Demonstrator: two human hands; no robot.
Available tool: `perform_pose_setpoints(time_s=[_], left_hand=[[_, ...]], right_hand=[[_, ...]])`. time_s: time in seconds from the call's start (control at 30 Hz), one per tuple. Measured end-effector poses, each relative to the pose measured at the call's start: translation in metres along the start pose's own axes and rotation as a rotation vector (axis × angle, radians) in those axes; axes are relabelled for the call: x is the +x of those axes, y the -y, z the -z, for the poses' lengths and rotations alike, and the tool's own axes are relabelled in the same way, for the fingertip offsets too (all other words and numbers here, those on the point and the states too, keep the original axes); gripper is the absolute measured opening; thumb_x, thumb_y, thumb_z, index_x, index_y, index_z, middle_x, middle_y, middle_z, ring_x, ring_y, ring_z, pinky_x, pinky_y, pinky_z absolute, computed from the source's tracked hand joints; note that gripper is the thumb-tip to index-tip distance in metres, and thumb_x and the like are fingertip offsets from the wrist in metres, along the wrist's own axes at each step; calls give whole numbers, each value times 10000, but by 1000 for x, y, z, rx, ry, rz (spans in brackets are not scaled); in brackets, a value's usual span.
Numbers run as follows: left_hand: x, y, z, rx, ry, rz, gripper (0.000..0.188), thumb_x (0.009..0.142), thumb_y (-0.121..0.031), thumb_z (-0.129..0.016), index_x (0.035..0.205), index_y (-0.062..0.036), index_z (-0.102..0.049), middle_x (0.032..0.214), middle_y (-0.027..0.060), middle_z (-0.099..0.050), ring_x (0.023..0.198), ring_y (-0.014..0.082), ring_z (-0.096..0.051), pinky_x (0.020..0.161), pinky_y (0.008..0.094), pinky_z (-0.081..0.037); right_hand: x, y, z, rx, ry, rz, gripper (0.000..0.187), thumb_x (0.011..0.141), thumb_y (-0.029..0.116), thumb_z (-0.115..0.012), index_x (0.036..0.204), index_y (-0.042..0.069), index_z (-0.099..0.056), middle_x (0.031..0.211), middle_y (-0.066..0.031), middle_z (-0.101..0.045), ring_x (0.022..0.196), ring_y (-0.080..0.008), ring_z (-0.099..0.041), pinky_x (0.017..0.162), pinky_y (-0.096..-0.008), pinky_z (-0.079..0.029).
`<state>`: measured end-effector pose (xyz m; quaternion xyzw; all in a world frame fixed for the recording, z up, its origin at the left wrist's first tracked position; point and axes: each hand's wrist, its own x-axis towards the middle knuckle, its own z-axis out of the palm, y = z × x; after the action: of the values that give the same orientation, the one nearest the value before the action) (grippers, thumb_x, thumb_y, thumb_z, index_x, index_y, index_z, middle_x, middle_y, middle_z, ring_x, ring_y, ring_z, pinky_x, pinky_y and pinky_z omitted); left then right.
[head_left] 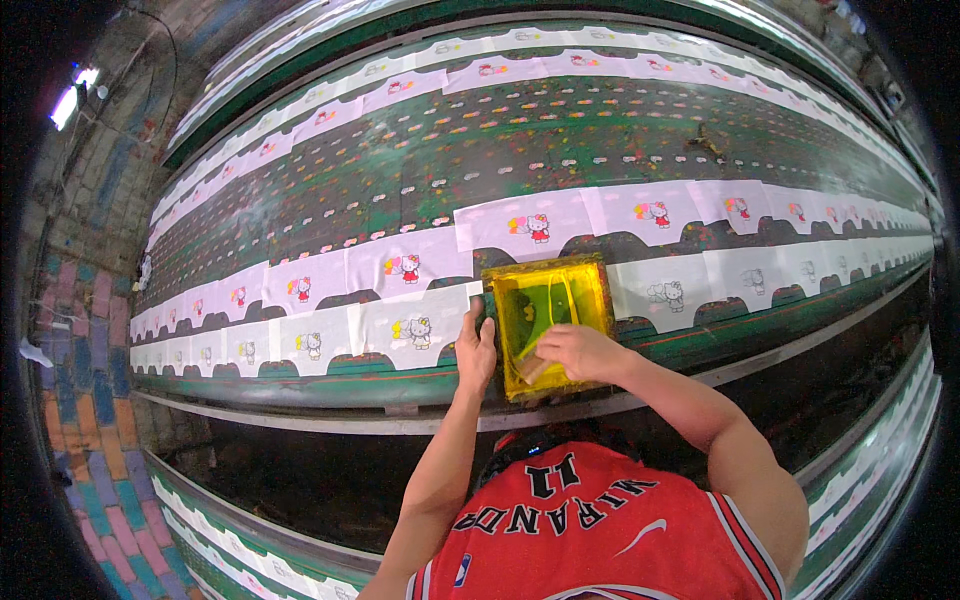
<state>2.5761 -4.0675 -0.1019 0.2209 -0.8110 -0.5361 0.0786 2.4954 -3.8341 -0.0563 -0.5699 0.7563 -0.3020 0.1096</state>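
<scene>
A yellow-stained screen-printing frame (497,367) lies over the near row of white fabric pieces. At its left side is my left hand (476,347), with the thumb up and the fingers closed on the edge. My right hand (574,352) reaches inside the frame, closed around a squeegee (540,370) with a pale wooden handle. Yellow ink streaks the green-looking mesh (540,305). Left of the frame, a fabric piece (408,325) bears an outlined cat figure with yellow balloons. To its right, another piece (668,292) shows only grey outlines.
The long green printing table (380,200) carries more rows of printed fabric pieces (540,222), some with red and pink colour. A metal rail (440,424) runs along its near edge. Behind me stands another table with fabric (240,540). Coloured paving bricks (105,400) cover the floor at left.
</scene>
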Motion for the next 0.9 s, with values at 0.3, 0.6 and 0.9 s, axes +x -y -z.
perform_pose_setpoints(time_s=[0.3, 0.6, 0.9], left_hand=[[-4, -10, 1, 105, -13, -36, 521, 1052, -234, -614, 1527, -57, -495, 1427, 267, -620, 1346, 437, -580, 1099, 450, -467], [-2, -5, 1, 166, -6, -57, 522, 1051, -240, -613, 1523, -51, -494, 1420, 279, -616, 1322, 456, -587, 1075, 466, -483], [-3, -2, -1, 157, -43, -88, 513, 1045, -229, -619, 1510, -47, -503, 1397, 282, -625, 1314, 461, -588, 1072, 470, -483]], right_hand=[[2, -36, 43, -217, -211, -321, 174, 776, 32, -712, 949, 39, -699, 954, -113, -701, 968, -351, -673, 877, -462, -560], [-8, -39, 16, -146, -308, -463, 200, 812, 20, -685, 1012, 17, -682, 998, -155, -685, 1010, -381, -648, 875, -510, -536], [-29, 16, 8, 89, -122, -380, 139, 832, 60, -695, 962, 15, -675, 931, -162, -666, 948, -386, -660, 839, -510, -538]])
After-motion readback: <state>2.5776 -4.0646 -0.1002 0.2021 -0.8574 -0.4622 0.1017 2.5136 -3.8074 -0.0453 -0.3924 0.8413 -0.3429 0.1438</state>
